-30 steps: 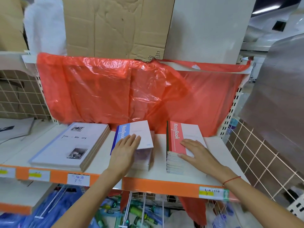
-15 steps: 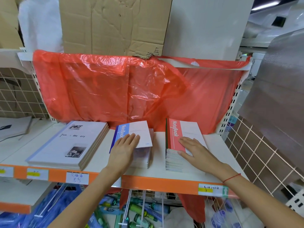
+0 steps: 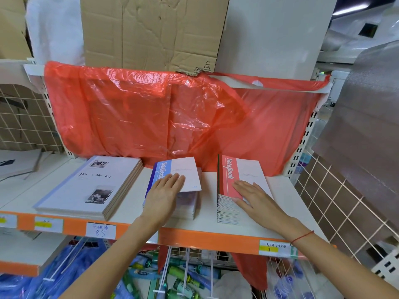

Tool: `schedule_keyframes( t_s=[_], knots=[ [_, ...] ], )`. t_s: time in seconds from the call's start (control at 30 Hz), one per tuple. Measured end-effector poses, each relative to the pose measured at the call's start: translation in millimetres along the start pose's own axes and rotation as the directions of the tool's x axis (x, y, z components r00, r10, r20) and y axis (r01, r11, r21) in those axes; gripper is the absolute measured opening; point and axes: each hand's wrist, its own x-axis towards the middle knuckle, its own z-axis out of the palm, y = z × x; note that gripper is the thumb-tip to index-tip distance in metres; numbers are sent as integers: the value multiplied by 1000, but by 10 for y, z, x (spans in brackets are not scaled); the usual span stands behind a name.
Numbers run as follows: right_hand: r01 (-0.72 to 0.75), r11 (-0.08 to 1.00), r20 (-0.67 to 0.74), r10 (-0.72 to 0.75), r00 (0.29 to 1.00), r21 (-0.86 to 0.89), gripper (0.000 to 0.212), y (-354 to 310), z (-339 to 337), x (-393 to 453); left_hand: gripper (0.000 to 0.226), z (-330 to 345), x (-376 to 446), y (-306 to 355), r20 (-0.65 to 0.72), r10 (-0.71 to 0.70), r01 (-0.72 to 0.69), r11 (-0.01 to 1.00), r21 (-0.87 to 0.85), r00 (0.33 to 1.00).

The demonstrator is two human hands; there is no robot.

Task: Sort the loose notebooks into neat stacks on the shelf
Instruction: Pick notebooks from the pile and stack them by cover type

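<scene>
Red plastic sheet [image 3: 151, 117] behind notebook stacks [image 3: 228, 190]

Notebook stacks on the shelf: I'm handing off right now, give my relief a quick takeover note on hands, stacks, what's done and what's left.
Left hand: flat and open, pressing on the top blue notebook, which sits skewed on the blue stack.
Right hand: flat and open, resting on the red stack, thumb at its front edge.
Large white notebooks: stacked at the left of the shelf, untouched by either hand.
Done: red stack looks squared; three piles stand apart.
Left: probably turn the top blue notebook into line with its pile and tidy that stack's edges.
</scene>
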Motion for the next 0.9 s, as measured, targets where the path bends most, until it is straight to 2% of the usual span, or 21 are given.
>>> schedule_keyframes(
  t_s=[0.27,0.43,0.6,0.67,0.73,0.8,0.9],
  knots=[
    [-6,1000,-6,6,1000,20,113,-11,9,15,65,17,-1,14,23,8,-7,1000,-13,1000],
    [5,1000,-18,-4,1000,16,112,1,17,20,54,33,32,34,-15,31,-31,999,-13,999],
    [17,1000,-25,-17,1000,14,111,1,17,11,59,15,103,80,-28,53,-54,998,-24,998],
    [24,999,-20,-24,1000,23,103,-10,1,-7,66,2,142,117,-12,54,-55,998,-35,998],
    [18,998,-52,-15,999,56,83,-12,-43,-6,68,-27,179,174,-15,68,-68,997,-45,998],
    [-3,994,-135,18,991,109,62,44,-130,6,64,-48,244,253,-56,90,-94,993,-67,994],
    [-55,986,-277,98,956,159,51,235,-316,-18,51,-93,413,428,-111,165,-175,981,-85,980]
  ],
)
